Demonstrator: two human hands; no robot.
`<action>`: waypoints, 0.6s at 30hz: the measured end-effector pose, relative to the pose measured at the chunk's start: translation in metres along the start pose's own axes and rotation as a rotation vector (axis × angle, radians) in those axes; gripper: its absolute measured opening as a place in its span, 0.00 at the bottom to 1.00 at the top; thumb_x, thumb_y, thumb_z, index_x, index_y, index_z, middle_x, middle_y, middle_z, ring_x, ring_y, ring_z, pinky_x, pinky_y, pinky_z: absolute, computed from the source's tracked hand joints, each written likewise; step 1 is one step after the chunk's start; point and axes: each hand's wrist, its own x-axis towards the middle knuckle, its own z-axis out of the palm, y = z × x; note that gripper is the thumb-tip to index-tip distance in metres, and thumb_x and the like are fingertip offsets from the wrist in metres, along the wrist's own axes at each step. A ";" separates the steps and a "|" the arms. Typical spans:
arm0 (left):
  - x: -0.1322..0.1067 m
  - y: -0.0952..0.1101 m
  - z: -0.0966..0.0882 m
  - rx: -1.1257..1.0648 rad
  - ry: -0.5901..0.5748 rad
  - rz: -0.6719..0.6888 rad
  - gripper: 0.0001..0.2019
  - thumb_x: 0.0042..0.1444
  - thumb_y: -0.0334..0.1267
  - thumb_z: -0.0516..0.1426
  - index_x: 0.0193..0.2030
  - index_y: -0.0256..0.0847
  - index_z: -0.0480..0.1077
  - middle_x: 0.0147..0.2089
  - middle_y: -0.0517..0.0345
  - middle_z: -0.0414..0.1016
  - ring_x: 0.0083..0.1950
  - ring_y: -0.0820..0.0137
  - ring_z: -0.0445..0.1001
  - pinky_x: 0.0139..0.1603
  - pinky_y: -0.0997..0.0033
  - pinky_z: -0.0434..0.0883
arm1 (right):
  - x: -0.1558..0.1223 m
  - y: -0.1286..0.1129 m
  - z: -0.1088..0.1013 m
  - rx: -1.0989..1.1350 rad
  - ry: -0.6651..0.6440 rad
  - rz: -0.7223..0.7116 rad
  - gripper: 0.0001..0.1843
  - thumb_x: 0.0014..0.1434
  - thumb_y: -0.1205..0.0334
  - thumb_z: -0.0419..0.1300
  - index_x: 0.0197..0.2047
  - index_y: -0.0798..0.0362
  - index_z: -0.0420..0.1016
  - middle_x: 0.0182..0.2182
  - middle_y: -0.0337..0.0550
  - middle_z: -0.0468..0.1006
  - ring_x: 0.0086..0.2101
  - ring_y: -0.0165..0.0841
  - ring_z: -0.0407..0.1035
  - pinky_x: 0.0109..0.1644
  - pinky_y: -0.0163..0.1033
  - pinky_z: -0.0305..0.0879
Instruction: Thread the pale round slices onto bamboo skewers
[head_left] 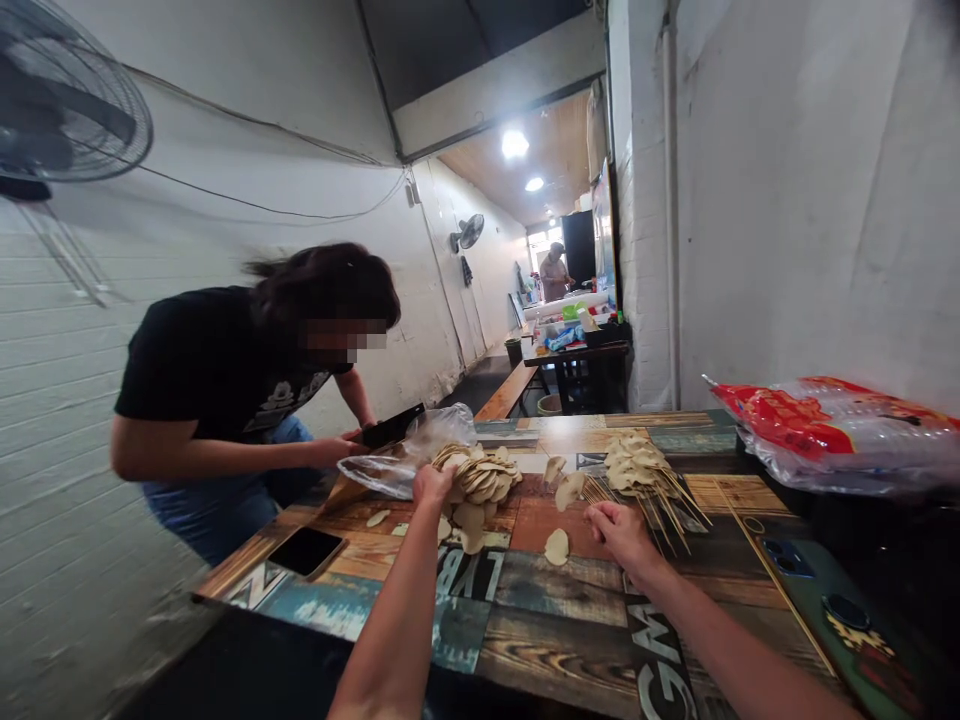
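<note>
My left hand (433, 486) rests against the left side of a heap of thin pale beige slices (484, 474) on the table. Its fingertips are hidden behind the hand and by the slices. Closed in a pinch, my right hand (619, 530) holds what looks like a thin skewer, mostly hidden, with pale slices (570, 490) lined up beyond the fingers. Just past it lies a pile of skewered slices (637, 464), their bamboo sticks (679, 505) pointing toward me. One loose slice (556, 547) lies flat between my hands.
A clear plastic bag (442, 432) lies behind the heap. At the left, a person (247, 370) bends over the table holding a dark object (391, 428). A phone (306, 552) lies near the left edge, another phone (832, 600) at right. Red plastic packages (795, 420) sit at far right.
</note>
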 end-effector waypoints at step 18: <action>-0.023 0.025 0.001 -0.095 0.075 0.052 0.09 0.45 0.34 0.60 0.36 0.39 0.74 0.38 0.48 0.80 0.43 0.55 0.76 0.41 0.61 0.69 | 0.001 -0.003 -0.002 0.044 0.039 0.014 0.12 0.48 0.55 0.55 0.22 0.53 0.71 0.12 0.32 0.65 0.16 0.27 0.58 0.23 0.32 0.51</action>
